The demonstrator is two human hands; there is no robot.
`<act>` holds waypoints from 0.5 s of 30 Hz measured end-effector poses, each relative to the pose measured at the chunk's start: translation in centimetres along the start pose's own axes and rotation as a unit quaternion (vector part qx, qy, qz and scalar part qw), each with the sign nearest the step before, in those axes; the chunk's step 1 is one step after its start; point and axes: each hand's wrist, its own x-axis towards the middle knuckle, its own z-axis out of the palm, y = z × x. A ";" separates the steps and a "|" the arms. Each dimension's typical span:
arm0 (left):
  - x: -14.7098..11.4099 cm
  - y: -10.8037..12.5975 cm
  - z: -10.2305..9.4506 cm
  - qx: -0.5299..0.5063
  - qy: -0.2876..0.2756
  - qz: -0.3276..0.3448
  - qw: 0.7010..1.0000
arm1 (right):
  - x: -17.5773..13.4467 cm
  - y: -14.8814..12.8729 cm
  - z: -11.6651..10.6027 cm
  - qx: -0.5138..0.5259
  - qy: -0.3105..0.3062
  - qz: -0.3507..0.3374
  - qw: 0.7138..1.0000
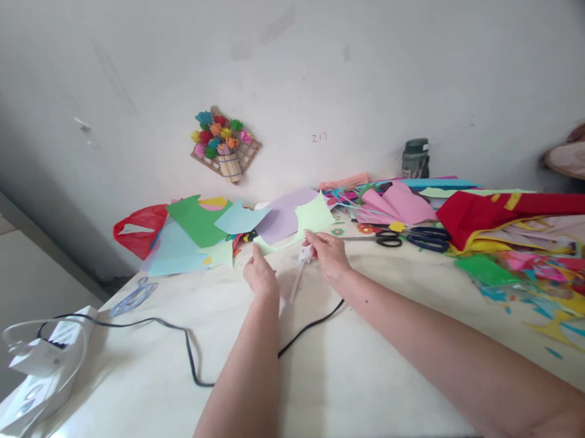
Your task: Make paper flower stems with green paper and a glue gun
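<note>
Two bare hands work close together above a cream-coloured table (pixel 150 406). The right hand (pixel 329 253) pinches a small white piece (pixel 304 254) between thumb and fingers, just to the right of the left hand, and a pale translucent stick (pixel 294 284) slants down from that piece into the space between the hands. The left hand (pixel 260 273) is curled narrow with its thumb raised; whether it grips anything I cannot tell. Just beyond both hands lie a pale-green paper offcut (pixel 317 214) and a lilac sheet (pixel 282 221); farther out, left of the left hand, are a green sheet (pixel 195 227) and a red plastic bag (pixel 144 241). Black-handled scissors (pixel 388 239) lie just right of the right hand, with a dark-blue-handled pair (pixel 427 237) farther right. A black cord (pixel 188 353) loops across the table nearer the viewer than the hands, passing behind the left forearm, and a white power strip (pixel 28 405) sits well apart to the left hand's left.
</note>
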 end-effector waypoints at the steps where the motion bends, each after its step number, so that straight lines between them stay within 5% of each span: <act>1: 0.3 0.1 -0.2 0.000 0.047 -0.014 0.999 | 0.1 -0.1 -0.1 0.005 0.006 0.004 1.000; 4: 0.6 0.6 -0.3 -0.009 0.108 -0.053 0.993 | 0.6 -0.3 -0.5 0.015 0.015 0.002 1.000; 10: -0.1 1.0 0.2 0.013 -0.042 -0.079 0.996 | 1.2 -0.2 -1.2 0.009 0.018 -0.005 1.000; 15: -0.5 1.0 0.3 0.018 -0.138 0.037 0.990 | 1.6 -0.5 -1.6 0.023 0.012 -0.005 1.000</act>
